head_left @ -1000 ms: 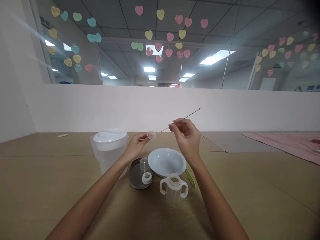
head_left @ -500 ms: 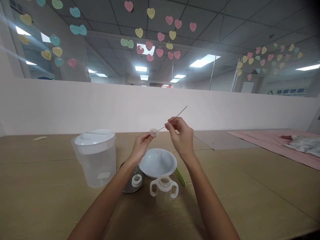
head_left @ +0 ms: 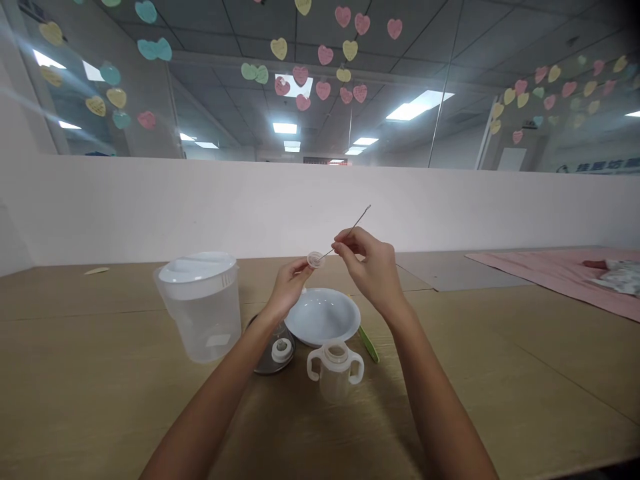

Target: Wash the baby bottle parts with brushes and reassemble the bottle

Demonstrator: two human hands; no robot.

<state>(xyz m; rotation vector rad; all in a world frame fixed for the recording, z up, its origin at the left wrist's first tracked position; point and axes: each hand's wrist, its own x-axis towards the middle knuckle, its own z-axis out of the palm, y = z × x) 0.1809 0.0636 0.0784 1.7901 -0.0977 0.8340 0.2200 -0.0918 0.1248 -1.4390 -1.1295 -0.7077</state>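
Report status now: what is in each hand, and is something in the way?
Left hand holding disc. Right hand pinching wire, one end at the disc. Bowl lower in view; nothing seen blocking the hands.

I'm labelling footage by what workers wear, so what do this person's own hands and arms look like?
The left hand and right hand are ungloved. Both the left forearm and right forearm are bare as far as they show, with no sleeve, watch or bracelet visible. No rings can be made out.
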